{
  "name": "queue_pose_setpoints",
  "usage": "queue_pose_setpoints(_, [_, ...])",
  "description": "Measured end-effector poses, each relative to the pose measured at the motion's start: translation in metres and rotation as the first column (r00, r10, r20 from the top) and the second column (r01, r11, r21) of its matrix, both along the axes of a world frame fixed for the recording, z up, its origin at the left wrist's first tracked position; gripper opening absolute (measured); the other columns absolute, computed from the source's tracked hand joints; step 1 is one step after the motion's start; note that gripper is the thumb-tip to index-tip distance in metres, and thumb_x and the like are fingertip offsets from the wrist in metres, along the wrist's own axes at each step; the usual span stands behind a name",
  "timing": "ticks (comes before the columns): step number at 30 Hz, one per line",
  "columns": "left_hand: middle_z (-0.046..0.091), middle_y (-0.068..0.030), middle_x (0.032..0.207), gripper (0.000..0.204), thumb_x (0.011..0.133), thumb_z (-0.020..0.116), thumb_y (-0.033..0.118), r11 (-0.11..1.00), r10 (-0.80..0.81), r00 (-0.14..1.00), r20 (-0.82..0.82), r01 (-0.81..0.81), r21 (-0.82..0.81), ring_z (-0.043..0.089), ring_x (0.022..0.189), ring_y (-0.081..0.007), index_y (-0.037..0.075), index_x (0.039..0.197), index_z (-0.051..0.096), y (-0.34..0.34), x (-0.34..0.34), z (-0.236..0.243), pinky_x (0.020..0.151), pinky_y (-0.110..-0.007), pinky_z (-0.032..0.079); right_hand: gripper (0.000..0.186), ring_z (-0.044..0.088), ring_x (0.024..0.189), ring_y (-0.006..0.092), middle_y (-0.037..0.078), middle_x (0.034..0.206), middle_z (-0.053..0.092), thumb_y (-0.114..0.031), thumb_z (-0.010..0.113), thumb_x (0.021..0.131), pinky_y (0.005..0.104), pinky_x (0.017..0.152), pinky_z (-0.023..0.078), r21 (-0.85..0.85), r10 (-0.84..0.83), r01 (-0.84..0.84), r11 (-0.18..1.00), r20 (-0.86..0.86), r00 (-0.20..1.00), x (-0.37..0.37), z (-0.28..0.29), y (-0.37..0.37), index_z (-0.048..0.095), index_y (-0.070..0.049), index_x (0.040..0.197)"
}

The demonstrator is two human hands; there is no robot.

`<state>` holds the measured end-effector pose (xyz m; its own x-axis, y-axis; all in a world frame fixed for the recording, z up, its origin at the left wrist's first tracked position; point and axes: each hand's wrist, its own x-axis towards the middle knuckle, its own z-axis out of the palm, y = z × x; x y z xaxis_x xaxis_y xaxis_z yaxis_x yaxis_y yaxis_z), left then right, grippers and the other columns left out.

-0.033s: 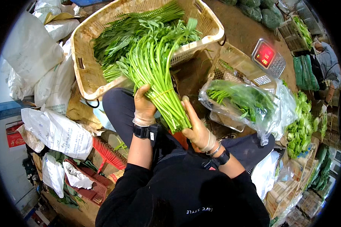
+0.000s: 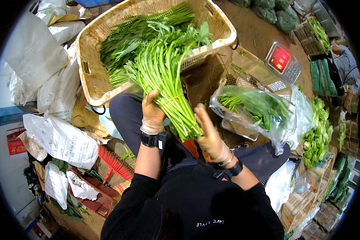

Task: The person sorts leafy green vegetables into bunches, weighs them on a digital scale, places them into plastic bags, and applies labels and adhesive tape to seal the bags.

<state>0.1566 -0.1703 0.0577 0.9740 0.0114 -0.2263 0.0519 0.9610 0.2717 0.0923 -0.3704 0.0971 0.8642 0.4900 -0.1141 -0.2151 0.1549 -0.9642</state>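
Note:
My gloved left hand [image 2: 153,110] is closed round the left side of a bunch of water spinach [image 2: 170,92]. A thin yellowish band circles the pale green stems, and the leafy tops lean over the rim of a cream plastic crate [image 2: 86,76] in front of me. More bunches of leafy greens [image 2: 126,44] lie in that crate. My gloved right hand [image 2: 211,138], slightly blurred, is beside the cut stem ends with its fingers stretched out. Whether its fingertips touch the stems, I cannot tell.
At the right, a clear plastic bag of greens [image 2: 260,106] rests on a second crate [image 2: 244,60]. Beyond it stands a scale with a red lit display [image 2: 279,58]. White sacks [image 2: 60,140] and a red broom [image 2: 114,162] lie left. Another person [image 2: 346,66] is at far right.
My right hand has shifted slightly right, its fingers coming away from the side of the stems. The left hand and the bunch have barely moved.

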Motion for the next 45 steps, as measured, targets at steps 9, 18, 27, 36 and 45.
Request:
queue_pose_setpoints(9, [0.063,-0.0107,0.092,0.035,0.070,0.053,0.001,0.903,-0.146,0.988,-0.052,0.154,0.401,0.062,0.079,-0.0211,-0.005,0.104,0.056,-0.022,-0.003,0.014,0.075,-0.032,0.051,0.068,0.031,0.128,0.0312,0.021,0.139,0.030,-0.043,0.044,0.089,0.0358,0.105,0.023,-0.339,0.115,0.104,0.935,0.567,0.816,0.010,-0.022,-0.003,0.028,0.005,0.135])
queue_pose_setpoints(18, [0.058,-0.0223,0.099,0.056,0.066,0.063,0.017,-0.621,-0.219,0.963,-0.158,-0.013,0.784,0.060,0.083,-0.0337,-0.007,0.113,0.047,-0.106,-0.027,0.017,0.074,-0.043,0.046,0.067,0.046,0.111,0.0229,0.007,0.129,0.046,-0.051,0.052,0.084,0.0359,0.099,0.035,0.281,-0.152,0.275,0.919,-0.390,0.908,0.084,-0.031,-0.030,0.036,-0.008,0.133])
queue_pose_setpoints(27, [0.050,-0.0197,0.111,0.052,0.075,0.055,0.020,-0.884,-0.244,0.943,-0.225,-0.121,0.452,0.056,0.079,-0.0264,-0.001,0.122,0.044,-0.153,-0.007,0.023,0.061,-0.036,0.045,0.078,0.045,0.115,0.0252,0.008,0.126,0.048,-0.066,0.049,0.076,0.0404,0.100,0.035,0.498,-0.317,0.532,0.684,-0.455,0.832,0.061,-0.049,-0.050,0.041,-0.008,0.128])
queue_pose_setpoints(36, [0.058,-0.0166,0.108,0.054,0.078,0.064,0.034,-0.073,-0.927,0.355,-0.121,0.146,0.987,0.060,0.090,-0.0205,-0.002,0.116,0.052,-0.052,0.029,0.067,0.072,-0.031,0.050,0.043,0.060,0.093,0.0301,0.015,0.105,0.061,-0.032,0.041,0.082,0.0454,0.087,0.047,0.409,-0.308,0.623,0.667,-0.610,0.730,0.093,-0.073,-0.092,0.057,-0.003,0.109])
queue_pose_setpoints(45, [0.062,-0.0119,0.099,0.050,0.081,0.063,0.037,0.367,-0.725,0.617,-0.305,0.721,0.588,0.061,0.084,-0.0204,-0.003,0.110,0.055,-0.099,0.088,-0.046,0.080,-0.032,0.048,0.082,0.053,0.106,0.0316,0.017,0.125,0.049,-0.069,0.039,0.078,0.0451,0.090,0.045,0.558,-0.028,0.344,0.755,-0.497,0.867,0.082,-0.064,-0.088,0.041,-0.005,0.129])
